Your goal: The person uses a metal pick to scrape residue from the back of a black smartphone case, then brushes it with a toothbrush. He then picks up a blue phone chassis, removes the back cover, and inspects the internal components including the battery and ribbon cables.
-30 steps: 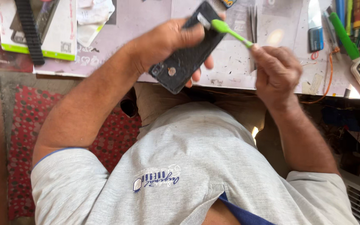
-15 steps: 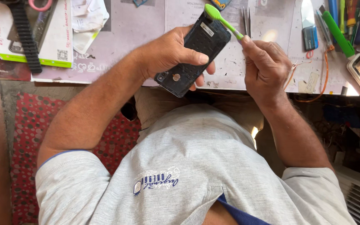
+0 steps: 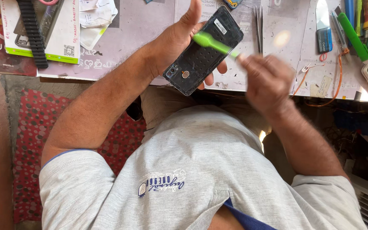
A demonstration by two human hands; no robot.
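The left hand [image 3: 179, 40] holds a dark phone [image 3: 203, 51] just above the near edge of the desk [image 3: 141, 30], fingers wrapped under it and the thumb raised clear, so the opened back with its small round part faces up. The right hand [image 3: 265, 83], blurred, is closed around the handle of a green brush [image 3: 211, 42] whose head lies on the phone's upper half. The phone looks light and stiff, but fragile where its insides are bare, and probably slippery along the smooth rim; gripping it by the long edges from beneath, as here, seems safest. The brush looks light plastic, best held well back on the handle. Tweezers [image 3: 259, 27] lie on the desk just beyond.
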